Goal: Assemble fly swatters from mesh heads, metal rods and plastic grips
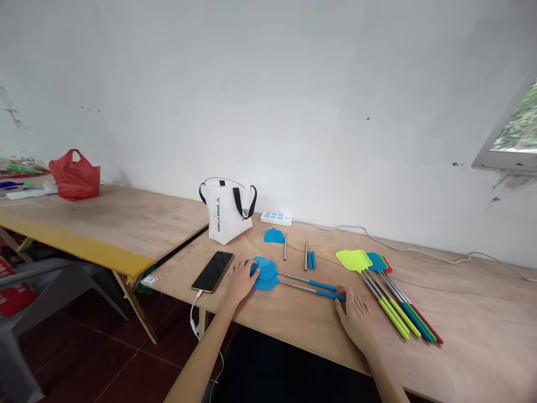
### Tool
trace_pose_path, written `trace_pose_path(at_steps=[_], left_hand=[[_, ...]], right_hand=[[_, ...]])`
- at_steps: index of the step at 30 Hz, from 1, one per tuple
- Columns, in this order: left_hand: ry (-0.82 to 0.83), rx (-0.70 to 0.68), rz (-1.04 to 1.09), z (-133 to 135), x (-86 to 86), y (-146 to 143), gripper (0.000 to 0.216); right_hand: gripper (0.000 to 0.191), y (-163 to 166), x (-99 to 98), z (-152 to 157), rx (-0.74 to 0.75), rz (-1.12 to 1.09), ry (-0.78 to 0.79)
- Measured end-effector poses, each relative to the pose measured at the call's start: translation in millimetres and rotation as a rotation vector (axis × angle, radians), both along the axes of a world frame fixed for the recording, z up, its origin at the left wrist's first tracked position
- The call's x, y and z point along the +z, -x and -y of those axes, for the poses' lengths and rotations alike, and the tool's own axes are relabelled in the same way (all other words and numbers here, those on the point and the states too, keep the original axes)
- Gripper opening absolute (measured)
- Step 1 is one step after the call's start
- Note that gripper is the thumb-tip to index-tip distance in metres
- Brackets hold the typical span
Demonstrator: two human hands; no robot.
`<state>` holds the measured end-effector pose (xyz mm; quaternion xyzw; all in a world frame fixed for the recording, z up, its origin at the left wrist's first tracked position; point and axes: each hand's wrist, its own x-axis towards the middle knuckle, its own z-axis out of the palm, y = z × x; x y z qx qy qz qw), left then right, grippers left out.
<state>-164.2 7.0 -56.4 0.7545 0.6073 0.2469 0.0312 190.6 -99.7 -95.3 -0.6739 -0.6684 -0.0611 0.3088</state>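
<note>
Two blue fly swatters [268, 275] with metal rods and blue grips lie side by side near the front of the wooden table [461, 313]. My left hand [241, 278] rests flat on the table, fingers spread, touching the blue swatter heads. My right hand [356, 317] lies flat, fingertips touching the blue grip end [331, 295] of the nearer swatter. A loose blue swatter head [274, 235], two bare metal rods [285, 246] and loose blue grips [311, 259] lie farther back.
Several finished swatters, green, blue and red [390, 291], lie to the right. A black phone [212, 271] on a white cable sits left of my hand. Behind are a white tote bag [229, 215] and a power strip [276, 218]. A red plastic bag [75, 175] is on the left table.
</note>
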Motion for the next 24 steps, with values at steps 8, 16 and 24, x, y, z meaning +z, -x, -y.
trace_pose_path(at_steps=[8,16,24], left_hand=[[0.013,-0.119,0.043,0.8,-0.5,0.2,0.028],[0.016,-0.136,0.025,0.4,-0.2,0.2,0.029],[0.021,-0.137,0.029,1.6,1.3,0.2,0.029]], right_hand=[[0.029,2.8,-5.1,0.1,-0.141,0.097,-0.019],[0.029,3.2,-3.3,-0.2,-0.188,0.191,0.005],[0.030,2.3,-2.9,0.3,-0.191,0.260,0.006]])
